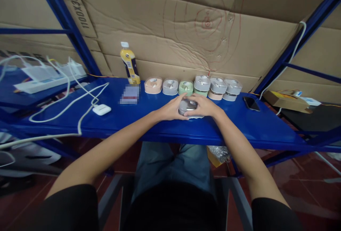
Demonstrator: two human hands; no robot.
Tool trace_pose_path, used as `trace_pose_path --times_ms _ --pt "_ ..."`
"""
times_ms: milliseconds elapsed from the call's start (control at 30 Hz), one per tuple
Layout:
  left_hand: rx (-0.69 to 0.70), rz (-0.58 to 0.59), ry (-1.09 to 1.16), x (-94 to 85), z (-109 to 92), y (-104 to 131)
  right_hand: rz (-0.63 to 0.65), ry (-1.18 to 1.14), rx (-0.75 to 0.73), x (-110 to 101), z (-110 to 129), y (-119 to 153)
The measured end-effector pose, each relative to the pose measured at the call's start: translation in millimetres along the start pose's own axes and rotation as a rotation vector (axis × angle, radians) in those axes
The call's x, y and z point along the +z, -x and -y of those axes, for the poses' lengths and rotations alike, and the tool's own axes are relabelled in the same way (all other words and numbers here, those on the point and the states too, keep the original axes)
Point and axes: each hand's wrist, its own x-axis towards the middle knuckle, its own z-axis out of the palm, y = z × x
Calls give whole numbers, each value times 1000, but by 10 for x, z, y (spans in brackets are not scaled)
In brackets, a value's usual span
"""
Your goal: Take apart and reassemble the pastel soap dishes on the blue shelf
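Head camera: sat on the person's head, looking forward and down.
Jeans (pixel 154 163): lay below, at 6 o'clock.
Left hand (pixel 172 109), right hand (pixel 206 105): showed farther off, near the dial's centre.
Bench (pixel 266 124): crossed from 9 to 3 o'clock.
Cardboard (pixel 149 25): faced the lens, beyond, toward 12 o'clock.

A small grey box (pixel 188 106) with rounded corners and a shiny, dark grey top that catches the light. It sits roughly level near the front edge of a blue desk (pixel 128 121), cupped between two hands that cover its left and right sides. A thin white edge shows just below it; whether the box touches the desk cannot be told.
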Motion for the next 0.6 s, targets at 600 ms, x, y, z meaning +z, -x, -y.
trace_pose_path --times_ms 600 --pt "-537 -589 -285 -183 130 -1097 -792 -140 374 -269 -346 83"
